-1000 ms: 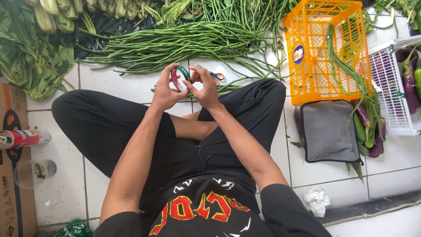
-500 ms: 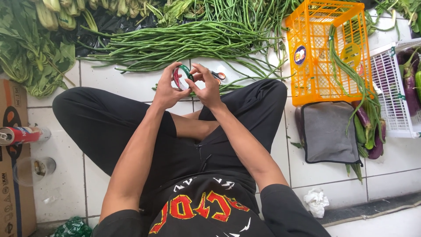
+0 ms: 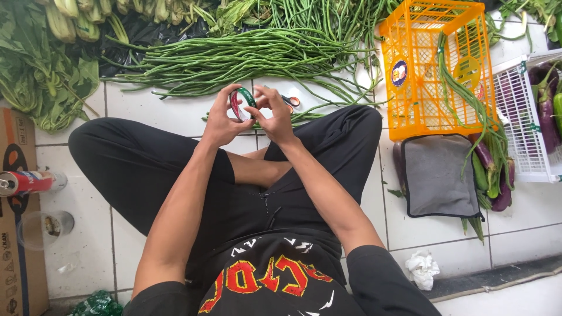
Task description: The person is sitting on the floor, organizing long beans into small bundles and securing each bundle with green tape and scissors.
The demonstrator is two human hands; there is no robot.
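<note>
Tape, a small roll with green and red on it (image 3: 242, 103), sits between my two hands just above the middle of the frame, held up over my crossed legs. My left hand (image 3: 219, 120) grips it from the left side, fingers curled around its rim, and my right hand (image 3: 275, 114) pinches it from the right, fingertips pressed together on its edge. Just behind my right hand, a pair of scissors with orange handles (image 3: 291, 100) lies on the floor.

I sit cross-legged in black trousers on a floor of white tiles (image 3: 158, 111) with dark grout lines. Across the top of the frame a long heap of green long beans (image 3: 234, 58) spreads over the tiles, some on black plastic sheeting, with leafy greens (image 3: 41, 88) at upper left. At upper right an orange plastic crate (image 3: 436, 64) lies tipped, a few beans trailing out of it. Right of that is a white crate (image 3: 521, 117) holding purple eggplants (image 3: 544, 117). Below the orange crate lies a grey cloth pouch (image 3: 439, 175), more eggplants and beans just beside it. A crumpled white tissue (image 3: 422, 268) rests on the tiles at lower right. Along the left edge a cardboard box (image 3: 14, 175) lies flat, a red can (image 3: 26, 182) touching it, and a clear plastic cup (image 3: 44, 227) below that.
</note>
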